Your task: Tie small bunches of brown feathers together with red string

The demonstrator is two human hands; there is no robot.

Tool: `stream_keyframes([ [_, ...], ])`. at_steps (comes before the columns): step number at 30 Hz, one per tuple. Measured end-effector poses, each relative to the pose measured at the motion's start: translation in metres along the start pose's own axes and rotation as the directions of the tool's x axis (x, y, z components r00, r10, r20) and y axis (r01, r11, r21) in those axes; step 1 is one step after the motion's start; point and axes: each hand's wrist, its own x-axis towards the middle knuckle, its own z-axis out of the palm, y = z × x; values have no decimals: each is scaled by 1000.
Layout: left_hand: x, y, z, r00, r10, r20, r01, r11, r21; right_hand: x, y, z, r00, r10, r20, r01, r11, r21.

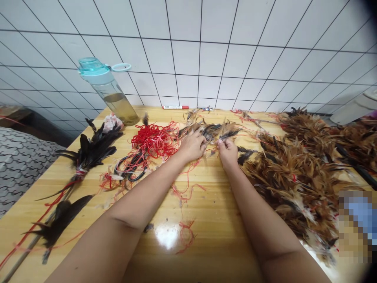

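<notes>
Near the table's far side, my right hand (228, 153) pinches a dark feather (229, 134) between thumb and fingers. Just left of it, my left hand (192, 146) rests at a small heap of loose brown and black feathers (207, 129), its fingers curled in. Whatever lies between those fingers is hidden. A tangle of red string (154, 139) sits left of my left hand, with black-handled scissors (134, 167) partly under the strands. To the right of my right hand lies a large pile of brown feather bunches (294, 173).
On the left, black feathers (96, 149) are tied to a stick (32, 243). A water bottle (118, 100) stands by the tiled wall, with a red-and-white marker (175, 107) to its right. String scraps (186, 236) lie on the wooden table (212, 220).
</notes>
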Motion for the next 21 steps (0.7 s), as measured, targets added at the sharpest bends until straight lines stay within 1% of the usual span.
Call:
stream_keyframes([
  [2, 1, -2, 1, 1000, -5, 8, 5, 1000, -21, -1, 0, 0, 1000, 1, 8, 0, 1000, -26],
  [4, 2, -4, 0, 999, -38, -25, 35, 994, -104, -1, 1, 0, 1000, -2, 17, 3, 999, -48],
  [6, 4, -3, -3, 991, -105, -79, 80, 959, -271, -1, 3, 0, 1000, -15, 25, 16, 998, -66],
  [7, 5, -2, -5, 984, -153, -94, 105, 914, -392, -1, 3, 0, 999, -22, 29, 24, 997, -73],
  [8, 6, 0, -7, 975, -204, -93, 125, 838, -530, -1, 4, 0, 999, -29, 34, 32, 996, -80],
  [9, 7, 2, -8, 965, -252, -71, 141, 729, -670, -1, 4, 0, 999, -40, 37, 43, 995, -88],
  [11, 9, 6, -9, 948, -318, 6, 156, 446, -881, -1, 6, 0, 997, -70, 44, 74, 991, -114],
  [12, 9, 7, -8, 941, -335, 43, 153, 310, -938, 0, 7, 0, 995, -86, 49, 92, 987, -128],
  [13, 10, 9, -7, 937, -343, 72, 147, 198, -969, 0, 9, 1, 993, -103, 57, 110, 983, -144],
  [14, 10, 10, -7, 933, -347, 92, 139, 115, -984, 0, 10, 2, 991, -118, 66, 128, 979, -157],
  [16, 10, 11, -4, 932, -343, 120, 130, 5, -992, 0, 13, 3, 985, -148, 91, 162, 972, -171],
  [18, 10, 13, -3, 937, -314, 155, 137, -77, -988, 1, 15, 4, 978, -173, 117, 192, 966, -175],
  [20, 9, 14, -1, 942, -281, 182, 150, -130, -980, 1, 16, 4, 972, -191, 136, 213, 962, -173],
  [21, 9, 15, 0, 944, -270, 189, 157, -137, -978, 1, 16, 4, 970, -197, 143, 221, 960, -172],
])
